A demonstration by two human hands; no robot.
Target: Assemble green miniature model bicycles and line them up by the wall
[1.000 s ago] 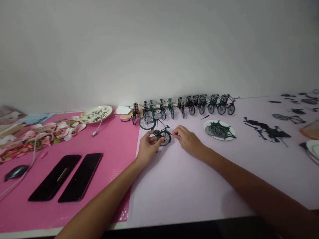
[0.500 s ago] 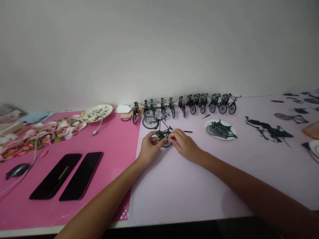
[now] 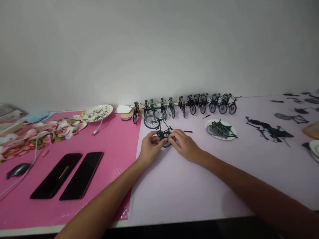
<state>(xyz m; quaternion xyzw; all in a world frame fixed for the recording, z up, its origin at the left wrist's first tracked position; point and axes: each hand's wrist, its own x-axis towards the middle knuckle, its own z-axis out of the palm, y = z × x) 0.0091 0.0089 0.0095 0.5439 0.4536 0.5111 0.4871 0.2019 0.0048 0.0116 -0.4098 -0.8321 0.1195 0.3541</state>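
2 hands meet on a small green toy bicycle [image 3: 161, 130] on the tabletop [image 3: 189, 189], at 12 o'clock from the person. The left hand [image 3: 149, 148] pinches its back end. The right hand [image 3: 185, 146] pinches by the back wheel. Tiny parts: a steady, gentle hold looks best.

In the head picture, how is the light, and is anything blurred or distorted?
Head view: soft, even light; a faint shadow lies on the table beside the left hand; the model bicycle by the right hand is sharp; the wide lens stretches both forearms toward the lower corners.
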